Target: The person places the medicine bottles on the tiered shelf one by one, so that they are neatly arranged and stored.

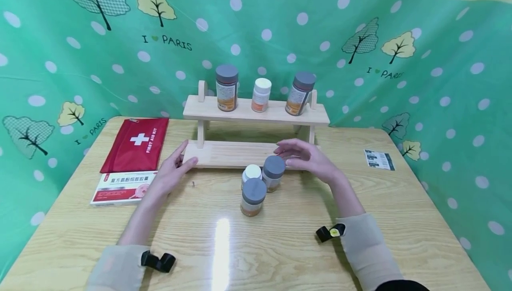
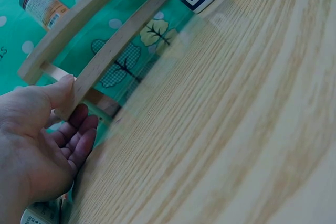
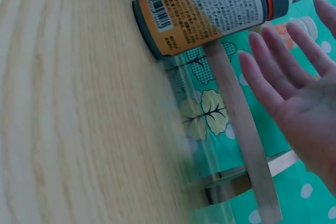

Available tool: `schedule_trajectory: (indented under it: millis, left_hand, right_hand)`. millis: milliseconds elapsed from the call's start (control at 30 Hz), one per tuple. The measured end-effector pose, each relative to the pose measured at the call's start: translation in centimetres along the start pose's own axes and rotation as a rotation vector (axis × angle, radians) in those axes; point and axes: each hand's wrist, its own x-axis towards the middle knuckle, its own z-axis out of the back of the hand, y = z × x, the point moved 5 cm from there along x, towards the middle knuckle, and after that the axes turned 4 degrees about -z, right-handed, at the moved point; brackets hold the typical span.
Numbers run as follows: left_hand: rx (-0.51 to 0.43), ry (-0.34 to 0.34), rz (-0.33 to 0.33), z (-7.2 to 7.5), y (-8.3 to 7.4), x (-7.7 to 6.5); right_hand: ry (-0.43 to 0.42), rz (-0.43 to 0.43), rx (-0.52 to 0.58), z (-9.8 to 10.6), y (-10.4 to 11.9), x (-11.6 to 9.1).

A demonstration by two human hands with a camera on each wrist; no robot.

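A two-tier wooden shelf (image 1: 228, 154) stands on the table. My left hand (image 1: 171, 174) holds the left end of its lower board (image 2: 113, 56), thumb on top and fingers curled at the end and underside. Fingers loosely extended, my right hand (image 1: 307, 157) hovers over the lower board's right part, holding nothing. Close to its fingertips, in front of the shelf, is a grey-capped bottle (image 1: 273, 174). Beside that bottle are a white-capped bottle (image 1: 251, 172) and another grey-capped bottle (image 1: 253, 198). An orange label with a barcode shows on one bottle (image 3: 205, 14) in the right wrist view.
The top tier carries two grey-capped bottles (image 1: 227, 89) (image 1: 300, 94) and a white bottle (image 1: 262, 95) between them. At left lie a red first aid pouch (image 1: 134, 146) and a medicine box (image 1: 120, 189). A printed card (image 1: 379, 160) lies at right. Green patterned cloth (image 1: 256, 24) hangs behind.
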Motion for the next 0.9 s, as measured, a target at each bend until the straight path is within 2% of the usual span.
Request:
schedule_trajectory:
  millis: [133, 267, 500, 900]
  left_hand:
    - [0.01, -0.009, -0.006, 0.1, -0.1, 0.0]
    - [0.017, -0.012, -0.01, 0.1, -0.3, 0.0]
    - [-0.002, -0.002, -0.011, 0.0, -0.2, -0.1]
    - [-0.029, 0.005, -0.002, 0.0, -0.1, -0.1]
  right_hand:
    - [0.091, -0.012, -0.042, -0.9, -0.1, 0.2]
    - [0.122, -0.028, -0.069, -1.5, -0.1, 0.5]
    - [0.113, -0.073, -0.157, -2.0, -0.4, 0.6]
    - [0.075, -0.074, -0.161, -2.1, -0.3, 0.7]
